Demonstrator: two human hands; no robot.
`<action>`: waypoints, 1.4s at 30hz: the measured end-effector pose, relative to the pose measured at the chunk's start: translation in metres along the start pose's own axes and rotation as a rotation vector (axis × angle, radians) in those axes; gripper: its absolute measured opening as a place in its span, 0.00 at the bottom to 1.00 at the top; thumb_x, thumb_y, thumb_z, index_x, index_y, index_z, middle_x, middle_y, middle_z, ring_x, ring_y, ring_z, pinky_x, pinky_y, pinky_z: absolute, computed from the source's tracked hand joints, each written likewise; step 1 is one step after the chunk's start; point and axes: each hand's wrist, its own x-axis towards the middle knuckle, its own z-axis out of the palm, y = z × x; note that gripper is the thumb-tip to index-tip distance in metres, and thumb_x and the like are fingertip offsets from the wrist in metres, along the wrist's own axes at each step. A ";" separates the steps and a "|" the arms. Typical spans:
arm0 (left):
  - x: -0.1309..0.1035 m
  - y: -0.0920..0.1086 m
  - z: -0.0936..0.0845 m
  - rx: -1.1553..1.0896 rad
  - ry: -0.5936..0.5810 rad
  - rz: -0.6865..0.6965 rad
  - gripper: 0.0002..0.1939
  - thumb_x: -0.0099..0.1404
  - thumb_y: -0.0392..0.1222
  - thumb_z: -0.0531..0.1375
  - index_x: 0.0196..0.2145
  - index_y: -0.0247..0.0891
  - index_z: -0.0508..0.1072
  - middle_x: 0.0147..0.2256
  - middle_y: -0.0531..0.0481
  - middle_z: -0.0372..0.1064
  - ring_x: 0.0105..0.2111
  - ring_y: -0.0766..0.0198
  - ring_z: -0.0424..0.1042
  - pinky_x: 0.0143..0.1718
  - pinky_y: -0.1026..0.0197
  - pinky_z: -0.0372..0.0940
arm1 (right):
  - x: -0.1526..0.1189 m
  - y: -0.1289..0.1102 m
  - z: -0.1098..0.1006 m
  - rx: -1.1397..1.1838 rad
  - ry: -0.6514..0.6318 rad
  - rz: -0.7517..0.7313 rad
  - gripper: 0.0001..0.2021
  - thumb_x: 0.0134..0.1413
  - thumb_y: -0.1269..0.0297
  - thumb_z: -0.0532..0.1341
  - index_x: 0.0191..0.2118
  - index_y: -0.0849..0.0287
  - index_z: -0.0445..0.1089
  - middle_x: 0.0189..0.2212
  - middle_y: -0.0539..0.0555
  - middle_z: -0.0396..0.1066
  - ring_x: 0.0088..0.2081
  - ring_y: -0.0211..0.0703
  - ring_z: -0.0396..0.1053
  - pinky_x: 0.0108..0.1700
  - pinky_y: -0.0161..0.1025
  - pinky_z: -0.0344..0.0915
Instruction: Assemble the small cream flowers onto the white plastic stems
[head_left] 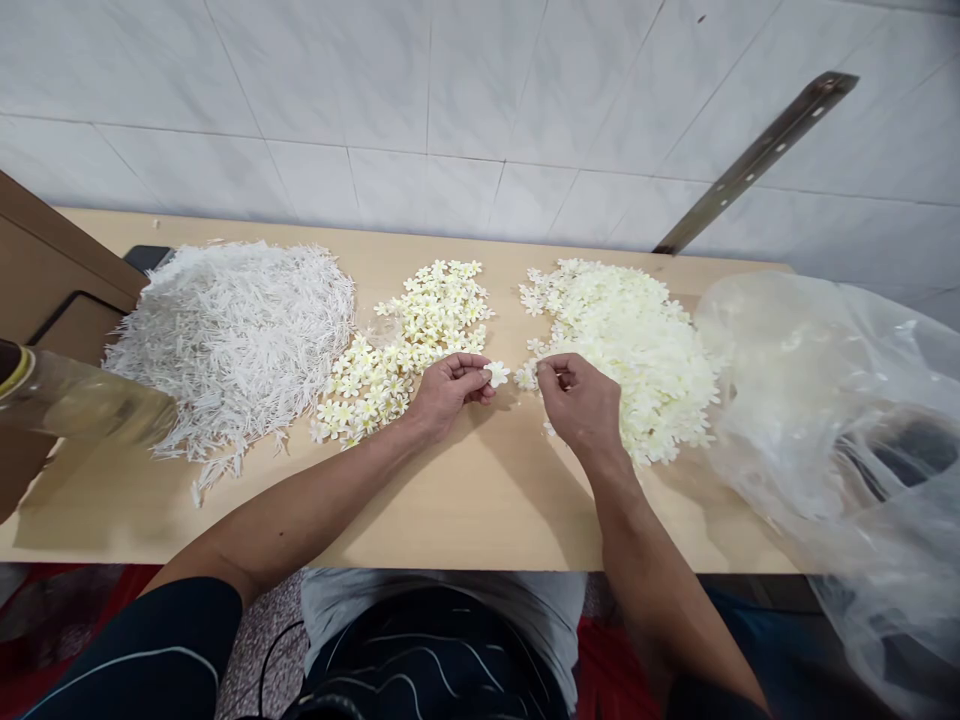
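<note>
Between thumb and fingers, my left hand [456, 388] pinches a small white artificial flower [496, 374] over the middle of the table. My right hand [581, 400] is closed in a pinch just to the right, at the edge of a large heap of pale loose blossoms [630, 340]. What its fingertips hold, if anything, I cannot make out; a blossom [526, 377] lies close beside them. Left of centre is a smaller pile of flowers with yellow centres [442, 310], partly behind my left hand. Farther left spreads a big heap of thin white plastic stems [240, 330].
A clear plastic bag [795, 400] slumps over the table's right end. At the left stand a bottle-like clear container [90, 395] and a brown box [60, 260]. A metal strip [757, 160] leans on the tiled wall [465, 90]. The wooden table's [465, 520] front edge is near my body.
</note>
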 end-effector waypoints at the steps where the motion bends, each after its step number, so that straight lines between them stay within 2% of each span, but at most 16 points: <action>1: 0.000 0.000 0.000 0.006 -0.008 0.002 0.19 0.52 0.44 0.75 0.38 0.34 0.76 0.27 0.50 0.73 0.27 0.65 0.74 0.33 0.61 0.69 | 0.001 0.002 -0.002 -0.102 0.054 -0.058 0.06 0.57 0.60 0.64 0.33 0.56 0.75 0.24 0.51 0.73 0.24 0.41 0.68 0.32 0.40 0.67; 3: -0.001 -0.001 0.000 0.028 -0.017 0.016 0.19 0.53 0.44 0.75 0.38 0.33 0.76 0.26 0.50 0.73 0.27 0.65 0.74 0.32 0.61 0.69 | 0.001 0.003 -0.004 -0.197 0.111 -0.147 0.05 0.57 0.63 0.64 0.34 0.56 0.76 0.28 0.54 0.76 0.25 0.41 0.69 0.36 0.41 0.68; 5: -0.002 -0.001 0.002 0.059 -0.008 0.038 0.18 0.54 0.44 0.74 0.38 0.33 0.76 0.26 0.49 0.73 0.27 0.65 0.74 0.32 0.60 0.70 | -0.002 0.003 -0.001 -0.187 0.108 -0.221 0.06 0.60 0.61 0.63 0.37 0.56 0.77 0.34 0.56 0.78 0.25 0.41 0.69 0.36 0.41 0.68; 9: -0.004 -0.001 0.005 0.129 0.017 0.062 0.17 0.55 0.44 0.73 0.37 0.33 0.75 0.25 0.49 0.74 0.25 0.64 0.73 0.31 0.60 0.70 | -0.009 -0.002 0.014 -0.112 -0.032 -0.376 0.10 0.64 0.55 0.64 0.42 0.55 0.78 0.41 0.57 0.79 0.27 0.41 0.70 0.35 0.40 0.69; 12: -0.004 0.000 0.007 0.147 0.010 0.058 0.16 0.55 0.44 0.73 0.36 0.34 0.75 0.24 0.49 0.74 0.25 0.64 0.73 0.30 0.61 0.70 | -0.012 -0.003 0.022 -0.133 -0.070 -0.426 0.10 0.66 0.55 0.63 0.40 0.55 0.78 0.40 0.57 0.79 0.31 0.43 0.72 0.37 0.41 0.70; 16: -0.004 0.001 0.006 0.119 -0.015 0.045 0.17 0.55 0.45 0.74 0.37 0.34 0.75 0.25 0.48 0.74 0.25 0.65 0.73 0.31 0.61 0.70 | -0.013 -0.003 0.024 -0.134 -0.066 -0.417 0.10 0.66 0.59 0.61 0.38 0.55 0.78 0.36 0.56 0.79 0.33 0.44 0.73 0.39 0.41 0.70; 19: -0.004 0.000 0.004 0.088 -0.027 0.040 0.18 0.54 0.45 0.74 0.37 0.33 0.76 0.25 0.49 0.74 0.25 0.65 0.73 0.30 0.62 0.69 | -0.012 -0.003 0.024 -0.134 -0.049 -0.369 0.09 0.65 0.61 0.61 0.36 0.56 0.78 0.34 0.55 0.79 0.32 0.43 0.72 0.39 0.40 0.69; 22: -0.003 -0.001 0.003 0.080 -0.023 0.040 0.18 0.54 0.45 0.75 0.37 0.34 0.76 0.25 0.49 0.74 0.25 0.66 0.73 0.30 0.62 0.69 | -0.010 -0.001 0.021 -0.083 -0.063 -0.212 0.12 0.63 0.55 0.62 0.36 0.56 0.78 0.30 0.53 0.78 0.28 0.43 0.70 0.34 0.40 0.67; 27: -0.002 -0.001 0.003 0.079 -0.009 0.044 0.18 0.54 0.45 0.74 0.37 0.34 0.76 0.25 0.49 0.74 0.26 0.65 0.73 0.31 0.61 0.69 | -0.006 0.000 0.014 0.227 -0.226 0.093 0.20 0.60 0.43 0.64 0.34 0.57 0.76 0.18 0.47 0.65 0.19 0.38 0.61 0.22 0.36 0.59; 31: -0.002 -0.003 0.003 0.076 0.004 0.044 0.17 0.54 0.44 0.74 0.37 0.33 0.76 0.25 0.48 0.74 0.26 0.65 0.74 0.31 0.61 0.69 | -0.007 -0.001 0.011 0.439 -0.280 0.133 0.20 0.58 0.42 0.66 0.31 0.56 0.72 0.18 0.45 0.60 0.18 0.35 0.58 0.22 0.35 0.57; 34: -0.001 -0.003 0.002 0.074 -0.002 0.040 0.18 0.54 0.44 0.74 0.37 0.33 0.76 0.26 0.48 0.75 0.26 0.65 0.74 0.32 0.61 0.70 | -0.008 -0.002 0.012 0.484 -0.283 0.136 0.20 0.57 0.42 0.67 0.31 0.56 0.72 0.18 0.45 0.60 0.18 0.35 0.57 0.21 0.35 0.57; 38: -0.001 -0.002 0.003 0.069 -0.004 0.033 0.18 0.53 0.44 0.74 0.37 0.33 0.75 0.25 0.48 0.74 0.26 0.64 0.74 0.32 0.60 0.70 | -0.007 -0.002 0.011 0.342 -0.217 0.094 0.18 0.59 0.44 0.65 0.34 0.56 0.74 0.18 0.45 0.62 0.18 0.37 0.59 0.22 0.36 0.58; 42: -0.002 -0.001 0.002 0.069 -0.001 0.035 0.18 0.54 0.43 0.74 0.37 0.33 0.75 0.26 0.46 0.75 0.27 0.63 0.75 0.33 0.60 0.71 | -0.001 0.004 0.001 -0.089 0.077 -0.093 0.10 0.60 0.55 0.64 0.36 0.56 0.78 0.24 0.51 0.72 0.22 0.40 0.65 0.32 0.41 0.66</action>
